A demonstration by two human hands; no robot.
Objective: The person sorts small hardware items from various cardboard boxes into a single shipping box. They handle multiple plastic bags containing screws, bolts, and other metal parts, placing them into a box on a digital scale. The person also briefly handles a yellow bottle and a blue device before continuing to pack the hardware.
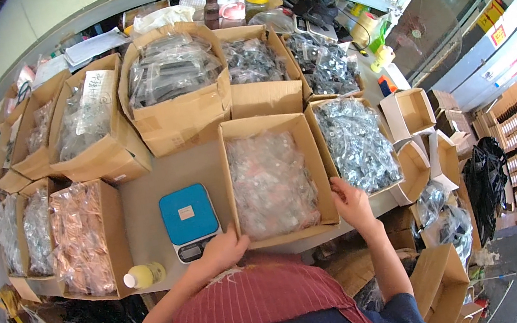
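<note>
A cardboard box (324, 175) stands close in front of me, filled with small clear plastic packets (271, 180) showing pinkish and pale contents. At its near left corner my left hand (228, 247) grips the cardboard with bent fingers. My right hand (353, 204) closes on the same box at its near right edge; the fingertips are partly hidden by the wall. Left of the box lies a kitchen scale (190, 216) with a blue platform, its display just beside my left wrist. Against the right side stands another box of silvery bagged parts (357, 146).
A box of copper-coloured packets (81, 240) and a yellow bottle (145, 275) stand on the left. Boxes of bagged parts line the back, including a tall one (181, 119). Small open cartons (407, 112) sit at the right. Below them leans an open box (437, 285).
</note>
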